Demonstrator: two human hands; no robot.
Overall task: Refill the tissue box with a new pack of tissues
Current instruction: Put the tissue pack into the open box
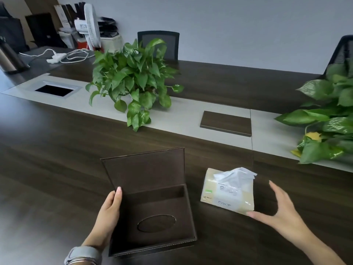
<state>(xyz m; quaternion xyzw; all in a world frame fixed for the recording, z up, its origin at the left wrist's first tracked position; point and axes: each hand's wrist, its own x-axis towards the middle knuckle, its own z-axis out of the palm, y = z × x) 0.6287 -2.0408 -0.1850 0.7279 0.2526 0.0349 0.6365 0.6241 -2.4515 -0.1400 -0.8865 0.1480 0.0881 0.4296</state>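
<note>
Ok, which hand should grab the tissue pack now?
The right hand: it is open beside the tissue pack, thumb touching its near corner. The left hand is steadying the open tissue box.

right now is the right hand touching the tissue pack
Touching. The head view shows the right hand spread open, its thumb tip resting against the near right corner of the tissue pack; the other fingers are clear of it.

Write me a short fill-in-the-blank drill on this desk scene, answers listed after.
1. The brown tissue box lies open and ____ inside.
2. The left hand holds the box's ____ side.
3. The tissue pack lies on the desk to the ____ of the box.
4. The open right hand touches the pack with its ____.

Answers: empty; left; right; thumb
</note>
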